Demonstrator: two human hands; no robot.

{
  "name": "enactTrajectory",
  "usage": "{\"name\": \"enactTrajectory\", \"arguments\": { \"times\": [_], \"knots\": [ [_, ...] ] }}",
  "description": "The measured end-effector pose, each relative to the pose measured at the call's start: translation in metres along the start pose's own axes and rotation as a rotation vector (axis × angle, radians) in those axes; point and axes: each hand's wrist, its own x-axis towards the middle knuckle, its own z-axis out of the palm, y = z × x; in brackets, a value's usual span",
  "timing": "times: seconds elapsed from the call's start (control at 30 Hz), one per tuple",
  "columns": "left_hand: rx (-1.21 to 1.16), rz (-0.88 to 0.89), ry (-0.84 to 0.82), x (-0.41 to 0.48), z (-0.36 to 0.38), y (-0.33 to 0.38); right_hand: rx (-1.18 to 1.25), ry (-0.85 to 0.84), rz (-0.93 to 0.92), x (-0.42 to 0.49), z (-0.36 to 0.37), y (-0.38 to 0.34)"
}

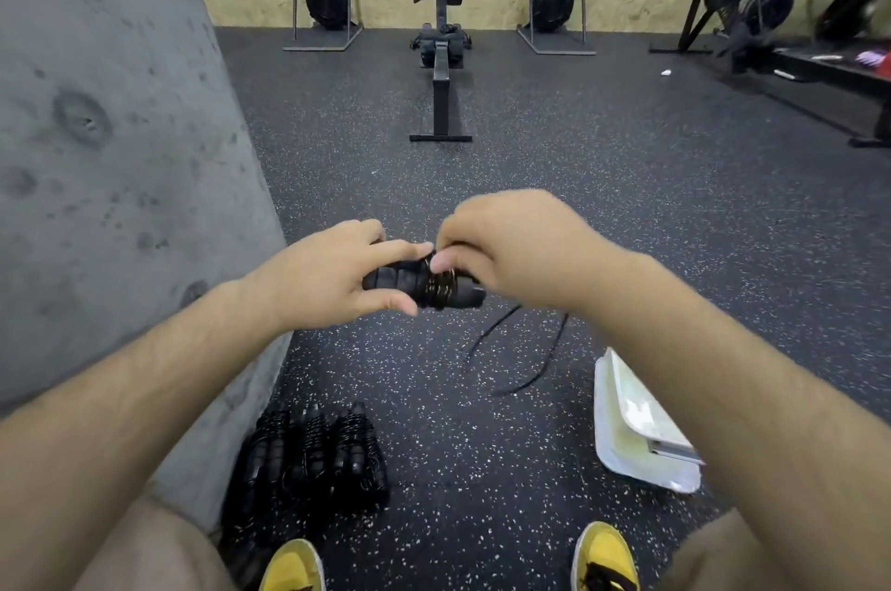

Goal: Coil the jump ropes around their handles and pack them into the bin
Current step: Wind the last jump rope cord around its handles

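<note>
In front of me I hold a pair of black jump rope handles (424, 289) side by side, with thin black rope wound round their middle. My left hand (332, 277) grips the handles from the left, thumb below and fingers over the top. My right hand (511, 248) pinches the rope at the coil on the right side. The loose end of the rope (525, 349) hangs down from the handles to the floor. A pile of coiled black jump ropes (313, 460) lies on the floor at lower left, beside the wall. No bin shows clearly.
A grey concrete wall (111, 156) runs along the left. A white plastic lid or tray (631, 426) lies tilted on the speckled rubber floor at the right. Rowing machines (443, 36) stand at the far wooden wall. My yellow shoes (602, 557) are at the bottom.
</note>
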Motion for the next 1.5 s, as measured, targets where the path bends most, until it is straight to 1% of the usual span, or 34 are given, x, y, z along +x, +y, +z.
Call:
{"name": "enactTrajectory", "arguments": {
  "times": [0.07, 0.1, 0.2, 0.27, 0.37, 0.4, 0.43, 0.47, 0.5, 0.53, 0.6, 0.63, 0.7, 0.77, 0.8, 0.87, 0.97, 1.03, 1.1, 1.13, 1.2, 1.27, 1.37, 1.43, 1.5],
  "knots": [
    [-0.034, 0.057, 0.004, 0.0, 0.002, 0.011, 0.045, 0.068, -0.043, 0.006, 0.002, 0.011],
    [-0.063, 0.068, 0.008, 0.0, 0.002, 0.019, 0.085, 0.075, -0.039, 0.008, 0.005, 0.016],
    [-0.217, -0.007, 0.038, -0.004, -0.002, 0.037, 0.286, 0.105, 0.002, 0.011, 0.016, 0.031],
    [-0.303, 0.007, 0.106, -0.009, -0.007, 0.044, 0.537, 0.109, 0.094, 0.011, 0.026, 0.037],
    [-0.476, 0.025, 0.213, -0.016, -0.012, 0.05, 0.983, 0.003, 0.258, 0.007, 0.04, 0.034],
    [-0.51, 0.017, 0.248, -0.017, -0.013, 0.053, 1.034, -0.051, 0.302, 0.004, 0.042, 0.03],
    [-0.507, 0.004, 0.279, -0.015, -0.013, 0.054, 0.991, -0.148, 0.345, 0.0, 0.043, 0.023],
    [-0.467, -0.012, 0.3, -0.012, -0.013, 0.053, 0.879, -0.262, 0.394, -0.004, 0.046, 0.014],
    [-0.414, -0.031, 0.315, -0.008, -0.012, 0.05, 0.747, -0.319, 0.435, -0.006, 0.053, 0.005],
    [-0.354, -0.057, 0.321, -0.004, -0.011, 0.043, 0.672, -0.308, 0.441, -0.007, 0.062, -0.006],
    [-0.226, -0.128, 0.293, 0.003, -0.006, 0.023, 0.74, -0.202, 0.397, -0.007, 0.075, -0.03],
    [-0.154, -0.153, 0.262, 0.005, -0.002, 0.014, 0.75, -0.178, 0.395, -0.004, 0.08, -0.04],
    [-0.037, -0.181, 0.191, 0.009, 0.008, -0.001, 0.655, -0.204, 0.375, -0.002, 0.086, -0.053],
    [0.014, -0.194, 0.152, 0.012, 0.013, -0.008, 0.504, -0.238, 0.304, -0.001, 0.084, -0.058],
    [0.03, -0.188, 0.144, 0.013, 0.015, -0.01, 0.436, -0.243, 0.257, -0.002, 0.081, -0.059],
    [0.045, -0.179, 0.118, 0.012, 0.018, -0.016, 0.307, -0.193, 0.196, -0.002, 0.069, -0.052],
    [-0.002, -0.111, 0.046, 0.004, 0.021, -0.02, 0.023, -0.112, 0.088, 0.0, 0.046, -0.033],
    [-0.046, -0.029, 0.022, 0.002, 0.022, -0.014, -0.047, -0.057, 0.046, 0.003, 0.032, -0.02],
    [-0.079, 0.035, 0.029, 0.002, 0.02, 0.0, -0.018, -0.002, 0.031, 0.005, 0.025, -0.004],
    [-0.102, 0.044, 0.046, 0.003, 0.017, 0.009, 0.014, 0.02, 0.026, 0.006, 0.024, 0.003],
    [-0.18, -0.001, 0.101, 0.001, 0.011, 0.025, 0.089, 0.065, 0.017, 0.008, 0.025, 0.014],
    [-0.26, -0.01, 0.152, -0.004, 0.004, 0.037, 0.216, 0.077, 0.037, 0.009, 0.024, 0.024],
    [-0.321, 0.068, 0.191, -0.009, -0.002, 0.049, 0.52, 0.048, 0.096, 0.01, 0.025, 0.034],
    [-0.366, 0.113, 0.246, -0.01, -0.003, 0.054, 0.71, -0.008, 0.164, 0.01, 0.03, 0.03],
    [-0.464, 0.091, 0.323, -0.009, -0.005, 0.056, 1.021, -0.03, 0.256, 0.007, 0.036, 0.026]
  ]
}}
